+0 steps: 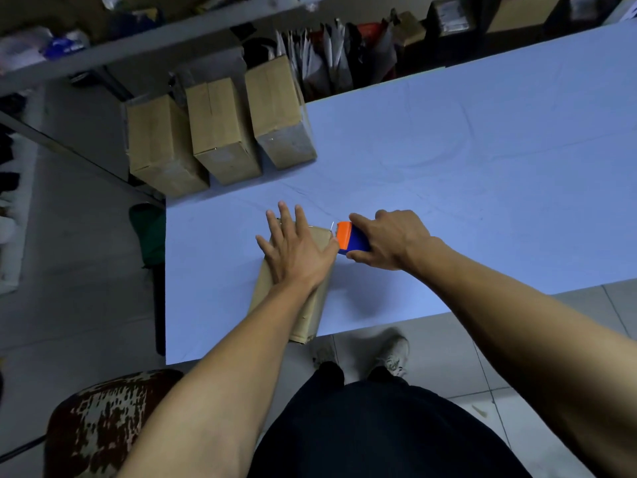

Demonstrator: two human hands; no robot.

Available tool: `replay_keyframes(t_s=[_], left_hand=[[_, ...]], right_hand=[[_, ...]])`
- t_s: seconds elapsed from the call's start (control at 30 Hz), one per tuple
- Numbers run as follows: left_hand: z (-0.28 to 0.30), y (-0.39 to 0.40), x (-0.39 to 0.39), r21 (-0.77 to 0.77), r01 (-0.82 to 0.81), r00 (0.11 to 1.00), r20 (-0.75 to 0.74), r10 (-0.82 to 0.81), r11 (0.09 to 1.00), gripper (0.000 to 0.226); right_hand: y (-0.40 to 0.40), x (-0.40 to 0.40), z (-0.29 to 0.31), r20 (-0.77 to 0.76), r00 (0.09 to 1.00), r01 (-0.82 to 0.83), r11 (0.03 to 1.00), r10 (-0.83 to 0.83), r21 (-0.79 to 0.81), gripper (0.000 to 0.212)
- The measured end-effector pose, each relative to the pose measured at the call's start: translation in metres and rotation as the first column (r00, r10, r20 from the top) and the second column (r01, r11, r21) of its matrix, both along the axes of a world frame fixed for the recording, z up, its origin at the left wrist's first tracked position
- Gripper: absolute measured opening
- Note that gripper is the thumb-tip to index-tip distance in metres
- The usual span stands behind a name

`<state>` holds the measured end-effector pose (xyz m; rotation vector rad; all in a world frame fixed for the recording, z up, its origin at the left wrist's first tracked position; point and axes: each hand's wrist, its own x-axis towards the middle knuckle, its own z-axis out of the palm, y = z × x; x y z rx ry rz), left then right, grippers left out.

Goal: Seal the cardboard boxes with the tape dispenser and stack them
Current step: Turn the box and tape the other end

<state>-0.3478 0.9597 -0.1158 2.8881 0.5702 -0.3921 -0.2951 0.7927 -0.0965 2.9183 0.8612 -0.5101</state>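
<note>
Both bare forearms are stretched forward and slightly inward from the bottom of the view, the wrists kept nearly straight. The left hand is laid flat, palm down, with its fingers straight and spread, and is pressed on the top of the brown cardboard box. The right hand is turned palm down and curled, its index finger laid along the top and its thumb tucked underneath, so that the orange and blue plastic tape dispenser is gripped at the box's far right corner.
</note>
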Motion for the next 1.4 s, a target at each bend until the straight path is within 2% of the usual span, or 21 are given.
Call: replay_keyframes(t_s=[0.13,0.33,0.53,0.77,0.9,1.1,1.27,1.4], left_hand=[[0.000,-0.002,0.003,-0.005,-0.014,1.000,0.000,0.014,1.000,0.089],[0.000,-0.001,0.001,-0.001,0.005,1.000,0.012,-0.005,1.000,0.087],[-0.003,-0.001,0.000,0.001,0.015,0.999,0.031,-0.015,1.000,0.087],[-0.006,0.001,-0.004,0.007,0.023,0.997,0.072,-0.023,1.000,0.084],[-0.008,0.002,-0.005,0.020,0.039,0.998,0.056,-0.041,0.999,0.081],[-0.011,0.002,-0.004,0.025,0.039,0.997,0.061,-0.041,0.999,0.080],[-0.012,0.000,-0.004,0.031,0.029,0.998,0.052,-0.031,0.999,0.080],[-0.012,-0.001,-0.005,0.029,-0.003,0.998,0.067,0.001,1.000,0.078]], right_hand=[[0.012,0.008,0.010,0.028,0.999,-0.040,0.996,0.042,-0.075,0.059],[0.028,0.021,0.021,-0.032,0.998,-0.055,0.989,0.051,-0.138,0.049],[0.037,0.030,0.026,-0.141,0.990,-0.010,0.985,-0.015,-0.174,0.045],[0.044,0.039,0.033,-0.266,0.961,0.022,0.977,-0.080,-0.214,0.055],[0.050,0.045,0.040,-0.316,0.943,0.022,0.968,-0.103,-0.250,0.047],[0.055,0.036,0.043,-0.232,0.970,0.010,0.960,-0.078,-0.279,0.038],[0.066,0.022,0.041,-0.106,0.991,0.049,0.963,-0.080,-0.266,0.013],[0.070,0.011,0.038,-0.014,0.998,0.058,0.973,-0.063,-0.226,0.016]])
